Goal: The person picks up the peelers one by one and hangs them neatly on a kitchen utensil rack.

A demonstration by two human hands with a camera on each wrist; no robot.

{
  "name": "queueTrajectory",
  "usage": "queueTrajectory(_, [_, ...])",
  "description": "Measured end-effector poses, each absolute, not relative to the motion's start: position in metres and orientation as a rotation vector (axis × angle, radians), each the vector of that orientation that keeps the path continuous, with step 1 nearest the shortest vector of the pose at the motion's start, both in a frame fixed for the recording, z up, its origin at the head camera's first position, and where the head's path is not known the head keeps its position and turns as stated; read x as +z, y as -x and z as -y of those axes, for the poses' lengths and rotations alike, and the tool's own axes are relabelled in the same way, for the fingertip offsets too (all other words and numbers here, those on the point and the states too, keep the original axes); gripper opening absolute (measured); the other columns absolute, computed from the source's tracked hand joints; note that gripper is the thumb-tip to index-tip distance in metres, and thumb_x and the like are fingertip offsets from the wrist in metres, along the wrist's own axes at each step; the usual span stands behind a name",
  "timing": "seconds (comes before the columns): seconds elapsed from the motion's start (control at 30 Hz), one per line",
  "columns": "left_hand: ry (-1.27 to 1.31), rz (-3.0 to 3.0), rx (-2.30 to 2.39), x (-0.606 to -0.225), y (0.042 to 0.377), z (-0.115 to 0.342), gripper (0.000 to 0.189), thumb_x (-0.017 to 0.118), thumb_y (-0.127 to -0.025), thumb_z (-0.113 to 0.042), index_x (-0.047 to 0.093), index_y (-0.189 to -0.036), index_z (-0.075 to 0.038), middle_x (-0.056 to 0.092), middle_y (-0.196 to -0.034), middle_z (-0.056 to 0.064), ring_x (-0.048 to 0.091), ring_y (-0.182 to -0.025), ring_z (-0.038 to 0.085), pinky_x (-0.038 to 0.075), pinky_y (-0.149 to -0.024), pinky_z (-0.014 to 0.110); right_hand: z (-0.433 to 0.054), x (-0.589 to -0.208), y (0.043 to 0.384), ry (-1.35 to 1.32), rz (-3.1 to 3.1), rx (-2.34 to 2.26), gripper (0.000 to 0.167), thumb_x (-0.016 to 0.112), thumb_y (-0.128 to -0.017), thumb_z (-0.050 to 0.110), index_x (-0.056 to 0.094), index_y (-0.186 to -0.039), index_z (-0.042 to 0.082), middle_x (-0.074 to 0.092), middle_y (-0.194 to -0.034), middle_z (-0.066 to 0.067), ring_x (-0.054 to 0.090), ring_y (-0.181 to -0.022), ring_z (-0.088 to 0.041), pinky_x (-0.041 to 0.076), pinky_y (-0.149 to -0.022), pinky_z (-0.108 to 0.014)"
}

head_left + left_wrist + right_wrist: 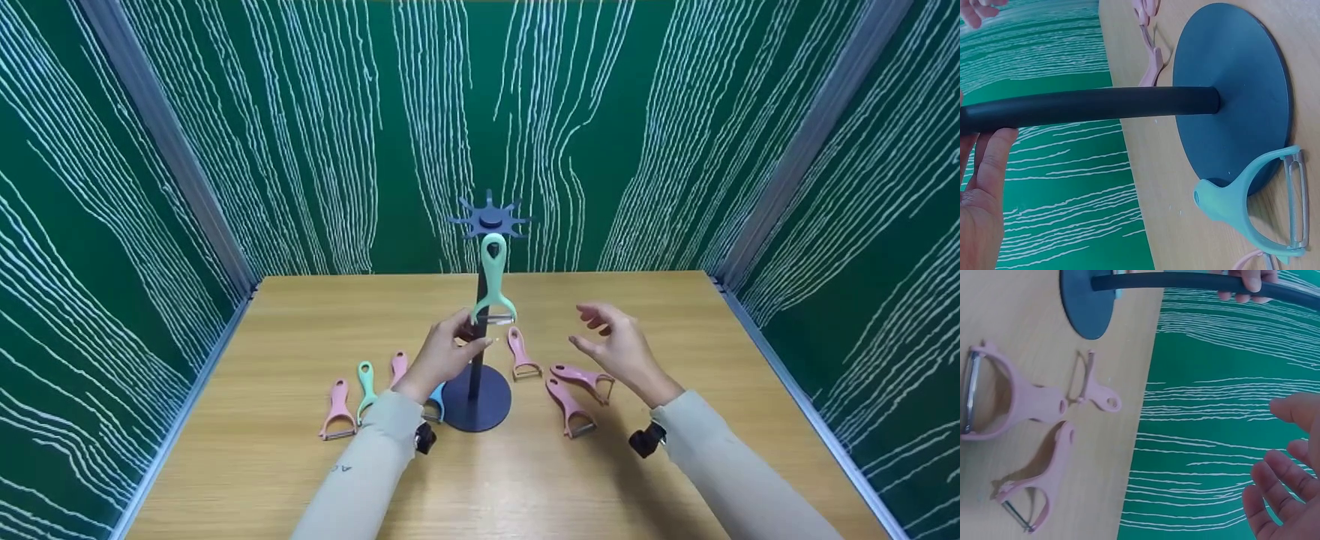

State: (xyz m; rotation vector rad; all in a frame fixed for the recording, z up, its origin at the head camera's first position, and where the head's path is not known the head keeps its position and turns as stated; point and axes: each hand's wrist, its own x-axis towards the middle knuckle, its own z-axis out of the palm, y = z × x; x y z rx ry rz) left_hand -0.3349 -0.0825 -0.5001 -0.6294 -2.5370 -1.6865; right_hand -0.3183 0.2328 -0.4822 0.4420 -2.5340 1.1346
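Observation:
A dark display stand (487, 405) with a round base, an upright pole and a star-shaped hook top (490, 217) stands upright on the table. From one of its front hooks hangs a mint-green peeler (494, 277), blade downward. My left hand (446, 349) holds the pole (1100, 107) below the hook top, thumb on one side and fingers on the other. My right hand (619, 345) hovers to the right of the stand, fingers loosely bent, with nothing in it. Under it lie two pink peelers (570, 409) (1039, 478), and a third pink peeler (519, 352) lies nearer the pole.
Left of the base, a blue peeler (1230, 205) lies against its edge, partly behind my left wrist in the head view. Further left are a green peeler (366, 386) and pink peelers (339, 409). Green, white-streaked walls (300, 135) enclose the table's back and sides.

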Motion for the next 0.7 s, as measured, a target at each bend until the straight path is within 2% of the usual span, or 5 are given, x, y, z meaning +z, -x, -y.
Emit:
queueTrajectory(0.13, [0.624,2.54,-1.694,-0.5,0.335,0.083,0.017,0.073,-0.105,-0.02,0.069,-0.121,-0.015,0.073,-0.108,0.005,0.07,-0.106,0.022,0.064,-0.089,0.044,-0.235,-0.49,0.321,-0.423,2.594,1.142,0.05,0.084,-0.092,0.002,0.067,-0.139,-0.003,0.072,-0.123,-0.024,0.069,-0.114,-0.041,0.058,-0.099,-0.06])
queueTrajectory(0.4, [0.654,2.543,-1.683,-0.5,0.333,0.083,0.019,0.072,-0.106,-0.018,0.066,-0.119,-0.005,0.074,-0.11,0.006,0.071,-0.107,0.023,0.064,-0.092,0.044,-0.241,-0.501,0.324,-0.386,2.702,1.13,0.052,0.083,-0.093,0.004,0.065,-0.141,-0.003,0.071,-0.127,-0.025,0.066,-0.119,-0.043,0.055,-0.105,-0.062])
queueTrajectory(0.6, [0.606,2.559,-1.705,-0.5,0.333,0.083,0.016,0.072,-0.106,-0.021,0.068,-0.12,-0.014,0.074,-0.109,0.005,0.071,-0.108,0.023,0.064,-0.094,0.049,-0.246,-0.509,0.327,-0.362,2.774,1.146,0.052,0.081,-0.095,0.006,0.064,-0.144,-0.003,0.07,-0.131,-0.025,0.064,-0.123,-0.044,0.053,-0.107,-0.063])
queueTrajectory(0.7, [0.611,2.561,-1.701,-0.5,0.333,0.083,0.017,0.073,-0.106,-0.021,0.067,-0.12,-0.012,0.074,-0.11,0.005,0.071,-0.108,0.024,0.063,-0.094,0.049,-0.249,-0.514,0.328,-0.345,2.811,1.153,0.054,0.081,-0.096,0.007,0.063,-0.146,-0.002,0.07,-0.133,-0.024,0.063,-0.125,-0.044,0.053,-0.109,-0.063])
